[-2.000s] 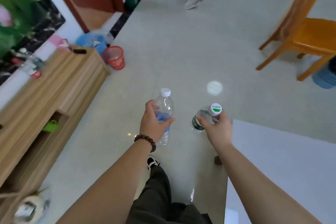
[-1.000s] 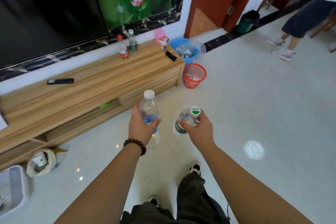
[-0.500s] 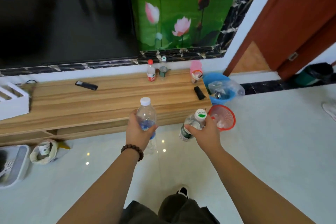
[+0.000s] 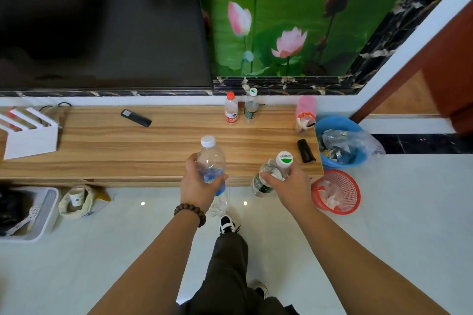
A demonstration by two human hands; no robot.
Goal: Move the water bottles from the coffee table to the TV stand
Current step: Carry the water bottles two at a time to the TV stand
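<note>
Bottles at the stand's edge, ready to set down

The carry looks nearly done: the person faces the TV stand [image 4: 128, 151] with a bottle in each hand, both held over its front edge and neither resting on the wood yet. My read is that the step in hand is the placing itself.

The left hand [image 4: 198, 183] is wrapped round the middle of the white-capped bottle [image 4: 211, 161], thumb on one side and fingers closed over the blue label, the bottle close to upright. The right hand [image 4: 289, 185] is clamped on the green-capped bottle [image 4: 275, 172] just below the neck, the bottle tilted with its cap toward one o'clock and its base toward seven o'clock. Both forearms reach forward and slightly inward, with a bead bracelet [image 4: 190, 212] on the left wrist.

What the next move probably needs: push both bottles further toward twelve o'clock so the bases sit fully over the top, right the tilted one, lower, then let go. Bare wood lies straight ahead. Two bottles already stand at the back, a red-capped bottle [image 4: 230, 108] and a small green-topped bottle [image 4: 251, 107]. A dark oblong object [image 4: 305, 151] lies at two o'clock of the right hand, and a remote [image 4: 136, 117] is well off at ten o'clock
</note>
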